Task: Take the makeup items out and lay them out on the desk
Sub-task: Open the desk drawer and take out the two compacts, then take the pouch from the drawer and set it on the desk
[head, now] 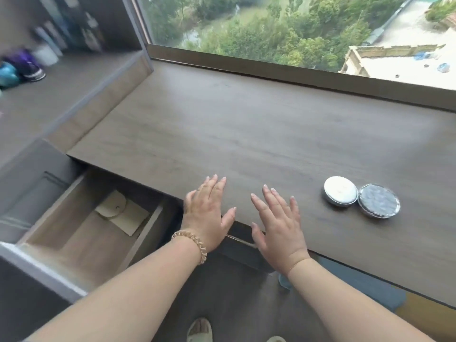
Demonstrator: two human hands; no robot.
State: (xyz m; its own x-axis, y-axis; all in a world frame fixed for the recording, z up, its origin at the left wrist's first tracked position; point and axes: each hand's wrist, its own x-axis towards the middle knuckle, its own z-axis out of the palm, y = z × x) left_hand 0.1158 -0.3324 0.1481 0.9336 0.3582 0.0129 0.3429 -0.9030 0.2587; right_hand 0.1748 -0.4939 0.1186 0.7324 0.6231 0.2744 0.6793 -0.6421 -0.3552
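Fingers of the left hand [208, 213] and the right hand [278, 223] are straight and spread, holding nothing, over the front edge of the desk [246, 134]. To the right, a white round case [340, 193] and a dark round case [378, 203] lie on the desk, touching. At the left, a drawer [148, 233] stands open with a beige pouch [121, 212] inside.

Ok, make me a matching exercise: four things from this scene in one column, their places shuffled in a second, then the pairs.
Things
1. white round case
2. dark round case
3. cream pouch
4. spiral hair tie

Places
A. on the wrist of the left hand
B. on the desk, farthest right
C. inside the open drawer
D. on the desk, between the right hand and the other case

Pairs: 1-D, 2-B, 3-C, 4-A
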